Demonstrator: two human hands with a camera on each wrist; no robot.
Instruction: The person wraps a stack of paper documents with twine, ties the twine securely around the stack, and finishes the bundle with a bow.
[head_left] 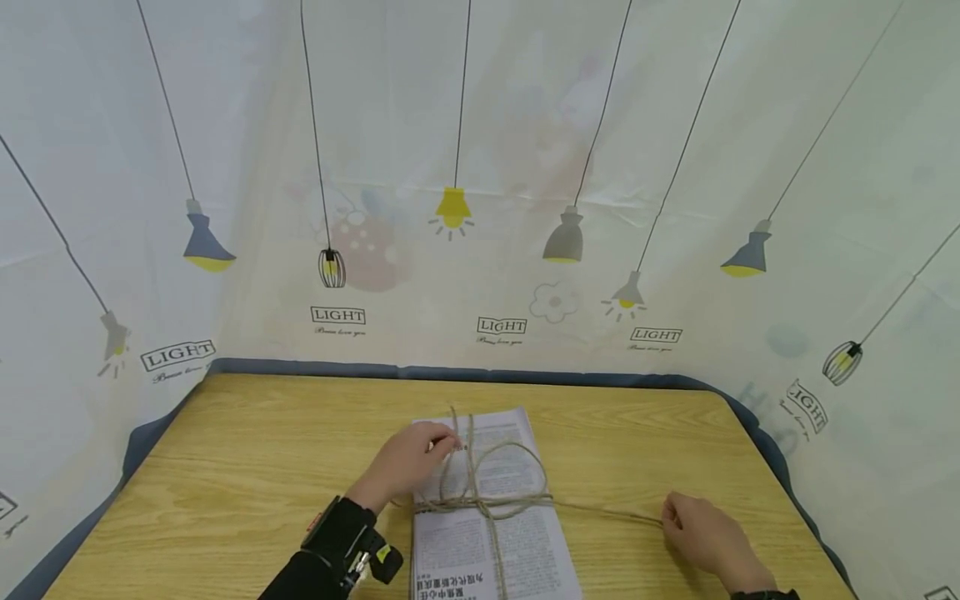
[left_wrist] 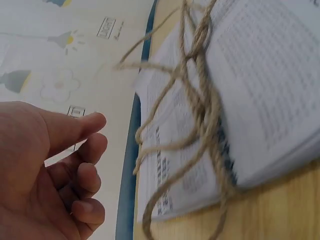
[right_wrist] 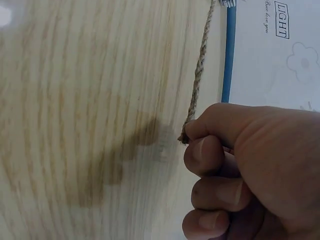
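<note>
A stack of printed newspapers [head_left: 525,550] lies on the table, with brown twine [head_left: 600,510] crossed around it both ways. A loose loop and several strands of the twine sit over the crossing on top. My right hand [head_left: 708,533], out to the right of the stack, pinches the twine's frayed end between thumb and forefinger. From there the strand runs fairly straight back to the stack. Over the stack's upper left is my left hand [head_left: 412,454]. In the left wrist view its fingers [left_wrist: 90,177] are loosely bent, with nothing between them, apart from the twine.
The wooden table [head_left: 247,467] extends on both sides of the stack. A pale cloth [head_left: 397,108] printed with hanging lamps surrounds the table's back and sides, with a dark blue band [head_left: 525,376] along the table edge.
</note>
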